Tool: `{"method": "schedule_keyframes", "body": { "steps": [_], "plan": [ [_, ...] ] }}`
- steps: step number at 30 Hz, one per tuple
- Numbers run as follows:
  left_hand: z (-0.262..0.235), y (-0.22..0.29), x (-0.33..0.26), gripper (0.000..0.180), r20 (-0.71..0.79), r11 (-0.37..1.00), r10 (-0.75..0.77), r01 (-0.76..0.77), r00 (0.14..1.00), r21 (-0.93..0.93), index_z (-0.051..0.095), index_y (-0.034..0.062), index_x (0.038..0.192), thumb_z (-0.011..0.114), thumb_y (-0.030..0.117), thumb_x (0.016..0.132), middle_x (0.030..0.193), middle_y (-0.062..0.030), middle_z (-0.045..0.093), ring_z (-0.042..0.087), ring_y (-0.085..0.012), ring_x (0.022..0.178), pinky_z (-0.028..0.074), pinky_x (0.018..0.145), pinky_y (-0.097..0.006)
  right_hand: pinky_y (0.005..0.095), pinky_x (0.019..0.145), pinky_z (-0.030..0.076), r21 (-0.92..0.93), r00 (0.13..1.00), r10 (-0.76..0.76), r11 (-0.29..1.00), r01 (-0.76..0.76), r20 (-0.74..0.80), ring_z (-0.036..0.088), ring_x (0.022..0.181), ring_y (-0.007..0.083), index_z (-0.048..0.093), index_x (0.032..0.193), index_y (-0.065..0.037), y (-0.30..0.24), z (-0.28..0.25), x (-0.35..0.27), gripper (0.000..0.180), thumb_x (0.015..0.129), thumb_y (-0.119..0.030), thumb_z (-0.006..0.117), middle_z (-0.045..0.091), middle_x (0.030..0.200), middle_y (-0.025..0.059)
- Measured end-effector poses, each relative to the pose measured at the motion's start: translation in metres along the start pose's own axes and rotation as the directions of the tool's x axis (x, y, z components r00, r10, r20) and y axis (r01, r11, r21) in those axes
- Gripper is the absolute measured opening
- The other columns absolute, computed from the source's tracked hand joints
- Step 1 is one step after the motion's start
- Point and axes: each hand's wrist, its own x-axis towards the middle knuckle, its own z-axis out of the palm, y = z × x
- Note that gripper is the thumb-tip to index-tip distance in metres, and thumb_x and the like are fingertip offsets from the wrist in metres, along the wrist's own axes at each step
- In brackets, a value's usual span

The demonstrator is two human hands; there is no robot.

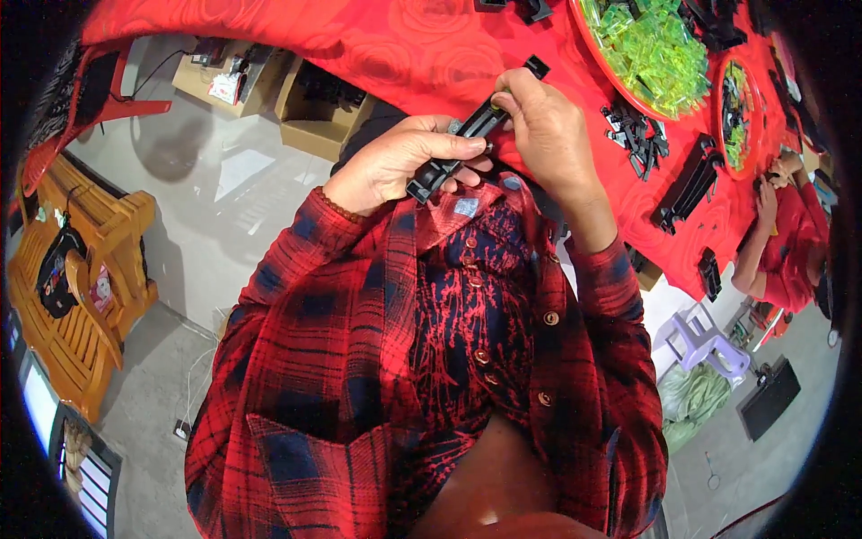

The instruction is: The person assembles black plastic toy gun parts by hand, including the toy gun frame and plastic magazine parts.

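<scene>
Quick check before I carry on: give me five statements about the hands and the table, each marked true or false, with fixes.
1. The left hand holds a long black part. True.
2. The right hand lies flat on the red tablecloth. False: its fingers are bent at the black part.
3. Translucent green pieces are heaped in a round tray. True.
4. Small loose black pieces lie on the tablecloth near that tray. True.
5. The purple stool stands at the picture's left. False: it is at the right.
</scene>
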Motion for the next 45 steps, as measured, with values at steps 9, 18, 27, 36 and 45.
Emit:
{"method": "schedule_keyframes", "body": {
  "steps": [9, 18, 27, 36, 45],
  "plan": [
    [-0.004, 0.001, 0.002, 0.033, 0.03, 0.999, -0.014, 0.015, 0.999, -0.031, 0.059, 0.0003, 0.122, 0.067, 0.016, 0.094, 0.1, -0.015, 0.072, 0.072, -0.0169, 0.074, 0.06, 0.058, -0.025, 0.0455, 0.067, 0.047, -0.036, 0.995, -0.095, 0.995, 0.094, -0.038, 0.062, 0.074, 0.0395, 0.057, 0.091, -0.006, 0.001, 0.004, 0.002, 0.011, 0.086, -0.007, 0.066, 0.065, 0.079, 0.0172],
    [-0.006, -0.001, 0.006, 0.035, 0.041, 0.999, -0.021, 0.022, 0.999, -0.031, 0.058, -0.0005, 0.123, 0.067, 0.017, 0.094, 0.101, -0.0155, 0.072, 0.073, -0.0184, 0.078, 0.061, 0.06, -0.026, 0.045, 0.068, 0.048, -0.038, 0.992, -0.116, 0.993, 0.114, -0.057, 0.062, 0.074, 0.0383, 0.057, 0.091, -0.005, -0.002, 0.005, 0.003, 0.01, 0.085, -0.007, 0.066, 0.065, 0.08, 0.0172],
    [-0.008, -0.001, 0.005, 0.038, 0.065, 0.997, -0.039, 0.043, 0.997, -0.067, 0.057, -0.0021, 0.126, 0.067, 0.018, 0.094, 0.102, -0.0166, 0.072, 0.073, -0.018, 0.077, 0.062, 0.06, -0.027, 0.0479, 0.07, 0.05, 0.022, 0.999, 0.027, 0.999, -0.026, -0.041, 0.064, 0.081, 0.0413, 0.057, 0.096, -0.003, -0.004, 0.005, -0.001, 0.012, 0.09, -0.01, 0.064, 0.067, 0.085, 0.02],
    [-0.004, 0.002, 0.002, 0.039, 0.039, 0.998, -0.043, 0.045, 0.998, -0.038, 0.056, -0.0017, 0.125, 0.068, 0.018, 0.094, 0.101, -0.0167, 0.072, 0.073, -0.0181, 0.077, 0.062, 0.061, -0.027, 0.0503, 0.07, 0.051, -0.02, 1.0, 0.016, 1.0, -0.017, -0.027, 0.064, 0.084, 0.0437, 0.053, 0.104, -0.002, -0.008, 0.002, 0.001, 0.017, 0.092, -0.011, 0.062, 0.067, 0.088, 0.0216],
    [-0.012, -0.002, 0.008, 0.038, 0.06, 0.998, -0.046, 0.049, 0.997, -0.045, 0.057, -0.0016, 0.125, 0.068, 0.017, 0.094, 0.101, -0.0169, 0.072, 0.073, -0.0186, 0.077, 0.062, 0.062, -0.027, 0.0493, 0.068, 0.048, -0.017, 0.997, -0.068, 0.998, 0.067, -0.031, 0.062, 0.078, 0.0433, 0.052, 0.097, -0.004, -0.004, 0.004, 0.002, 0.013, 0.089, -0.006, 0.062, 0.066, 0.082, 0.0214]
  ]
}}
